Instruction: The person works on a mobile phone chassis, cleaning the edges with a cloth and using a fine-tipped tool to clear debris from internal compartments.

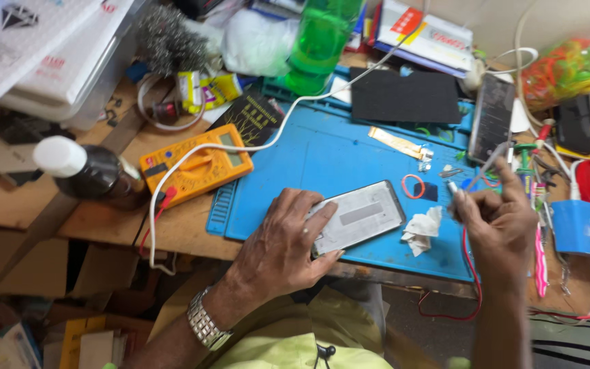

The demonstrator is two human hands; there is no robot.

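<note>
The left hand presses down on a phone on the blue mat, while the right hand pinches a thin tool

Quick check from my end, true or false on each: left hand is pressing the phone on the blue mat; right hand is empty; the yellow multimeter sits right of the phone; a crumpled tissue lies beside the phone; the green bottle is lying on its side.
1. The left hand rests on the phone, which lies on the blue mat. True.
2. The right hand is empty. False: it pinches a thin tool.
3. The multimeter sits right of the phone. False: it is to the left, off the mat.
4. A crumpled tissue lies beside the phone. True.
5. The green bottle lies on its side. False: it stands upright.
</note>
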